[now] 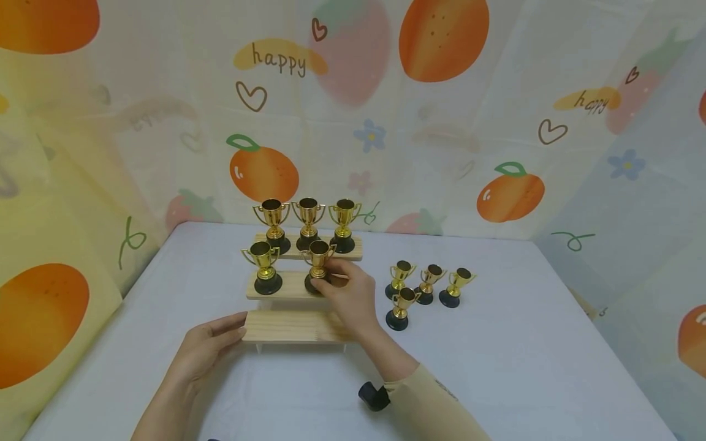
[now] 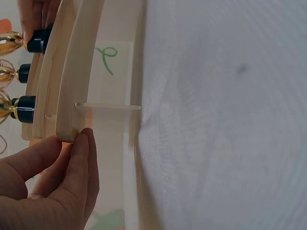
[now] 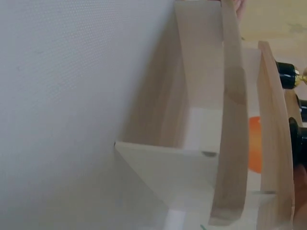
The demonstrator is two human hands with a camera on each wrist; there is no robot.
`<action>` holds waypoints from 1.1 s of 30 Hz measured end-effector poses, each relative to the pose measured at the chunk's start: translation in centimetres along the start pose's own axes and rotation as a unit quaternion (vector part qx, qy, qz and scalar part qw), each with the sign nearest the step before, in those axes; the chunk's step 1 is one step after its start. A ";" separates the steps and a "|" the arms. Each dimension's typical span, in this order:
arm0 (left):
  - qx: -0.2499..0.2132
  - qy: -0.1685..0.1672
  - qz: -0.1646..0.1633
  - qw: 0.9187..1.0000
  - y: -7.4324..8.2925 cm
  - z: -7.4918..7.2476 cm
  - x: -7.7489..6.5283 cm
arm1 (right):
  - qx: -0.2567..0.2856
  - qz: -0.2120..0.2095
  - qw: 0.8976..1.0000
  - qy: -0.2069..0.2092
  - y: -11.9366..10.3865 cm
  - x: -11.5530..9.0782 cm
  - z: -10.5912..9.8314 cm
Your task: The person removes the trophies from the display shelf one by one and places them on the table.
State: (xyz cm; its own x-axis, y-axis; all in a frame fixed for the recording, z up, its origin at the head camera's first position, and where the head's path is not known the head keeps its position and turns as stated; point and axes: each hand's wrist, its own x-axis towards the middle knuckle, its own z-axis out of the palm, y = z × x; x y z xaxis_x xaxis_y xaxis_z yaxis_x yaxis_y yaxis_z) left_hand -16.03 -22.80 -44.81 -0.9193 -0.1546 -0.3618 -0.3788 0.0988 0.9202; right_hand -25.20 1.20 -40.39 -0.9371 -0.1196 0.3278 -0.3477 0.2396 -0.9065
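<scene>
A three-tier wooden display stand (image 1: 287, 327) stands on the white table. My left hand (image 1: 206, 346) pinches the left end of its lowest board, thumb above and fingers beneath in the left wrist view (image 2: 57, 177). My right hand (image 1: 353, 297) grips the black base of a small gold trophy cup (image 1: 318, 254) on the middle board. Left of that cup, another trophy (image 1: 265, 266) stands upright on the same board. Three more trophies (image 1: 309, 214) line the top board. In the right wrist view only a bit of the right hand (image 3: 301, 191) shows at the edge.
Several loose trophies (image 1: 404, 306) stand on the table (image 1: 496, 367) to the right of the stand. Clear supports (image 2: 110, 106) hold up the boards. A fruit-printed cloth (image 1: 419, 153) hangs behind the table. A black object (image 1: 374, 396) sits at the right wrist.
</scene>
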 end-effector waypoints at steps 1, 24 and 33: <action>0.000 0.001 0.000 1.000 0.0 0.0 0.0 | -0.001 0.000 1.000 0.003 0.0 0.0 -0.2; 0.004 0.003 0.000 1.000 0.1 -0.2 0.0 | 0.039 -0.021 0.994 0.103 -1.1 0.3 -9.5; -0.006 0.001 0.003 1.000 -0.1 -0.1 0.2 | 0.026 -0.006 0.988 0.151 0.3 -0.3 -13.7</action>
State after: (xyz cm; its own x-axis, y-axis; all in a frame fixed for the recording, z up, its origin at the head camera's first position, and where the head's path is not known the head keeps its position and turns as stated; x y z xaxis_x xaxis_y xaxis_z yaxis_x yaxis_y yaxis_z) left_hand -16.14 -22.99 -44.98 -0.9215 -0.1558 -0.3558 -0.3717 0.0881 0.9241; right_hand -25.40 14.49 -37.11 -0.9015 0.1728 0.3968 -0.3649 0.1895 -0.9115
